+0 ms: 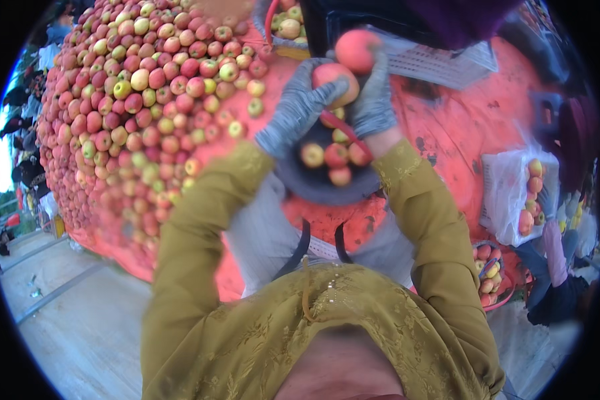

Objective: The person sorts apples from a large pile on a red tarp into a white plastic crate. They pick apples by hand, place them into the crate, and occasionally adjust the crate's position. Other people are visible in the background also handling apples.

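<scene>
My left hand (pixel 299 110) wears a grey glove and is closed on a red-yellow apple (pixel 332 81). My right hand (pixel 373 97), gloved alike, grips a redder apple (pixel 357 50) just above and right of it. Beneath both hands is a dark round bucket (pixel 353 185) with a red handle (pixel 347 133), holding several apples (pixel 337 155). The bucket sits between my knees, and part of it is hidden by my hands and sleeves.
A big apple heap (pixel 120 107) covers the left side of a red tarp (pixel 447 147). Around me are a white crate (pixel 433 63), another basket (pixel 269 27), a bagged crate of apples (pixel 497 200), and an apple basket (pixel 488 300). People (pixel 557 280) are at both edges.
</scene>
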`<state>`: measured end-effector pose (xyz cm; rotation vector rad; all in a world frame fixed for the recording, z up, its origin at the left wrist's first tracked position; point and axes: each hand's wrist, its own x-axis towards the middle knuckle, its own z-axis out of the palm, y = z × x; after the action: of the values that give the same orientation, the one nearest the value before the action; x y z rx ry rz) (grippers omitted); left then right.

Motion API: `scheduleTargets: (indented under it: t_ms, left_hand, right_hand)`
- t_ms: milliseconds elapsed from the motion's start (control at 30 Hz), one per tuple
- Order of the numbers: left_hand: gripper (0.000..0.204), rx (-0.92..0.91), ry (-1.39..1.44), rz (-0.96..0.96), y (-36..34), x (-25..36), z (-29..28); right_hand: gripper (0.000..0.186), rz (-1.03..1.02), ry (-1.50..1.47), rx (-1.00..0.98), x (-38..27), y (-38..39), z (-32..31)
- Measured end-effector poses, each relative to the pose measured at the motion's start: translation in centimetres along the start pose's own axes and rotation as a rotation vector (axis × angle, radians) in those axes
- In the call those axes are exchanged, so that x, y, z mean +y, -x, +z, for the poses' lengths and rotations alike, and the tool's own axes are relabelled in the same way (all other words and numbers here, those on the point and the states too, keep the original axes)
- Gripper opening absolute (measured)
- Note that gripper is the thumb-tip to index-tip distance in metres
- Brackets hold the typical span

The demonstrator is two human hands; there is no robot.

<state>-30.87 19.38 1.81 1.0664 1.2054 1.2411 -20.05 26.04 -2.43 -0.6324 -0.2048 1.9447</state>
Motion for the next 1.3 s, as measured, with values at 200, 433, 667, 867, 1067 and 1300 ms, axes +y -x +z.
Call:
scheduleTargets:
  t_ms: [200,433,667,867,1067,1300]
  left_hand:
    - [0.029,0.115,0.039,0.095,-2.1,-3.1,3.4]
    - [0.025,0.022,0.438,-0.157,-4.0,-4.6,2.7]
    - [0.030,0.031,0.054,-0.013,-3.7,-3.2,2.6]
    - [0.027,0.073,0.093,-0.022,-5.0,-4.9,1.4]
    - [0.033,0.082,0.324,-0.011,-4.6,-5.6,1.1]
    - [0.055,-0.093,1.204,-0.452,-6.7,-5.0,-0.1]
  right_hand:
    - [0.053,-0.247,0.323,0.084,-2.0,-0.7,-2.9]
    - [0.054,-0.255,0.311,0.169,-2.4,-0.1,-2.2]
    - [0.056,-0.258,0.314,0.148,-1.9,-2.6,-3.6]
    - [0.059,-0.146,0.204,0.150,-1.8,-2.3,-2.3]
    - [0.083,0.093,-0.140,0.135,-3.4,-1.4,-1.4]
    - [0.089,0.026,-0.162,0.001,-5.1,-1.5,-1.1]
